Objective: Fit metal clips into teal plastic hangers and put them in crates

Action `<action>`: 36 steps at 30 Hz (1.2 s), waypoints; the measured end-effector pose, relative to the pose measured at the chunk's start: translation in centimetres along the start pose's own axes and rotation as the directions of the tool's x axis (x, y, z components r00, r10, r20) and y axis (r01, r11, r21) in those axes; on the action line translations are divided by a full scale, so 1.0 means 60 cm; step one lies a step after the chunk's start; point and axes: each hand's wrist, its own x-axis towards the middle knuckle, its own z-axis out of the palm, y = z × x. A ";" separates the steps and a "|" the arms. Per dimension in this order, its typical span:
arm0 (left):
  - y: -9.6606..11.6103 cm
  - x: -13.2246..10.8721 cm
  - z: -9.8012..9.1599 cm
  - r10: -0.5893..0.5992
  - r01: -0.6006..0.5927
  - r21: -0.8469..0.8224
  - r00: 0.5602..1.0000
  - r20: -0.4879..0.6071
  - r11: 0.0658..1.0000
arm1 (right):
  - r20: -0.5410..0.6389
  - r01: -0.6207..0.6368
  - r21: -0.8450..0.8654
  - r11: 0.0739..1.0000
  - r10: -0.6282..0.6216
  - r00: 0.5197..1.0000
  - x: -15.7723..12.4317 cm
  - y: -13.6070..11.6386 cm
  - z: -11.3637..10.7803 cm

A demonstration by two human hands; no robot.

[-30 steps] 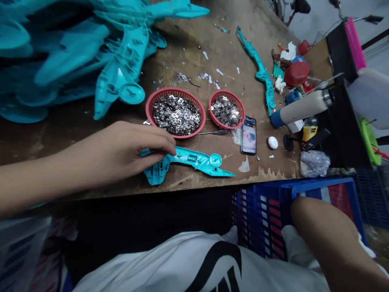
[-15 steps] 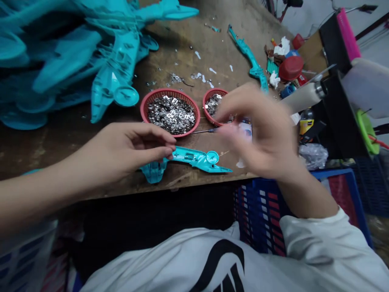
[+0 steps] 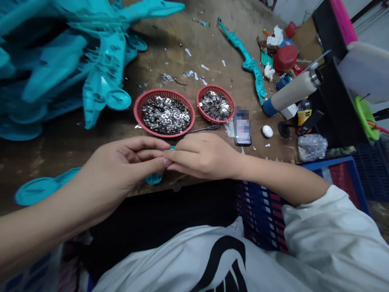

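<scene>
My left hand (image 3: 129,164) is closed in a pinch, its fingertips meeting those of my right hand (image 3: 202,157). The right hand's fingers are bent and pressed together; anything small between the fingertips is hidden. Below both hands lies a turquoise plastic part (image 3: 154,179) at the table's front edge, mostly covered by them. Just behind stands a red basket (image 3: 137,111) heaped with small metal pieces (image 3: 166,115). To its right is a smaller red basket (image 3: 204,113) of similar pieces. A screwdriver (image 3: 212,127) lies in front of the baskets.
Turquoise parts (image 3: 105,61) are piled high at the left; another long one (image 3: 249,63) lies at the back. On the right are a phone (image 3: 242,137), a white rounded object (image 3: 267,131) and a leaning bottle (image 3: 293,91). A blue crate (image 3: 261,215) stands below the table edge.
My right hand has swept left from beside the small basket to meet my left fingertips. It now covers the turquoise part's right end. The view has shifted slightly.
</scene>
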 end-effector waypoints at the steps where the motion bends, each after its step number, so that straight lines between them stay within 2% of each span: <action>1: 0.005 -0.001 0.002 -0.063 0.063 -0.043 0.998 -0.005 0.997 | 0.002 -0.001 -0.013 1.000 0.001 1.000 -0.001 0.001 0.001; 3: 0.011 -0.001 0.004 -0.163 0.161 -0.094 0.987 -0.008 0.982 | 0.013 0.002 -0.033 0.999 -0.002 1.000 -0.002 0.005 0.006; 6: 0.008 0.005 -0.001 -0.139 0.139 -0.016 0.990 0.040 0.990 | -0.026 0.021 -0.018 1.000 -0.021 0.999 -0.002 0.016 0.018; 8: 0.001 0.013 -0.012 -0.047 0.031 0.119 0.989 0.137 0.992 | -0.097 0.022 0.031 0.999 -0.019 0.995 -0.002 0.028 0.024; 10: -0.009 0.024 -0.029 0.115 -0.186 0.294 0.963 0.243 0.937 | -0.133 -0.004 0.109 0.994 0.019 0.991 -0.002 0.039 0.026; 12: -0.023 0.037 -0.049 0.292 -0.444 0.469 0.885 0.364 0.763 | -0.098 -0.060 0.208 0.976 0.082 0.992 -0.001 0.049 0.024; 14: -0.042 0.051 -0.066 0.385 -0.628 0.584 0.778 0.497 0.515 | -0.015 -0.146 0.289 0.946 0.157 0.987 0.001 0.057 0.021; 17: -0.073 0.070 -0.078 0.347 -0.746 0.626 0.662 0.664 0.225 | 0.091 -0.273 0.324 0.906 0.258 0.962 0.003 0.066 0.022; 20: -0.094 0.076 -0.075 0.262 -0.788 0.611 0.607 0.751 0.073 | 0.100 -0.292 0.364 0.884 0.275 0.956 0.002 0.080 0.030; 24: -0.090 0.067 -0.062 0.142 -0.772 0.635 0.631 0.762 0.020 | 0.008 -0.145 0.453 0.879 0.159 0.987 -0.006 0.103 0.040; 26: -0.080 0.063 -0.058 0.113 -0.773 0.634 0.632 0.766 0.026 | 0.012 -0.081 0.488 0.869 0.086 0.996 -0.009 0.111 0.041; 29: -0.069 0.061 -0.057 0.098 -0.785 0.618 0.620 0.779 0.048 | 0.050 -0.042 0.517 0.855 0.018 0.999 -0.010 0.115 0.044; 36: -0.075 0.067 -0.062 0.111 -0.794 0.605 0.608 0.786 0.066 | -0.024 0.035 0.470 0.882 -0.027 0.999 0.002 0.103 0.088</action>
